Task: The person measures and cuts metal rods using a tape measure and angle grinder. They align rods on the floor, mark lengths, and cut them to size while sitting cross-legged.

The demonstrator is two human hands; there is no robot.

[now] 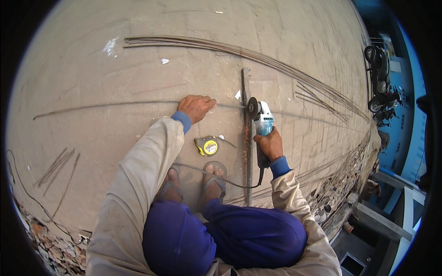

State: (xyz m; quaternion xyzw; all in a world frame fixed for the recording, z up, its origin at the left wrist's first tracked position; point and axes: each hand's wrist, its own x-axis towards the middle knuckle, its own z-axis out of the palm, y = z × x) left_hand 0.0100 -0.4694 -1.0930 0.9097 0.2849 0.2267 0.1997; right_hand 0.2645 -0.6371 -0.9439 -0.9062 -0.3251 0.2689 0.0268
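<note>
I am squatting on a concrete floor. My left hand (196, 107) presses down on a long thin steel rod (115, 105) that runs left to right. My right hand (270, 143) grips a pale blue angle grinder (263, 123); its disc (252, 108) sits at the rod where the rod crosses a rusty steel bar (247, 138) lying front to back. A yellow tape measure (207, 146) lies on the floor between my hands, just ahead of my sandalled feet (214, 177). The grinder's black cord (216, 177) loops back past my feet.
A long bundle of thin steel rods (239, 51) curves across the floor beyond my hands. Several short rod offcuts (57, 168) lie at the left. The slab's edge with rubble (340, 184) drops off at the right; a motorbike (380, 78) stands below.
</note>
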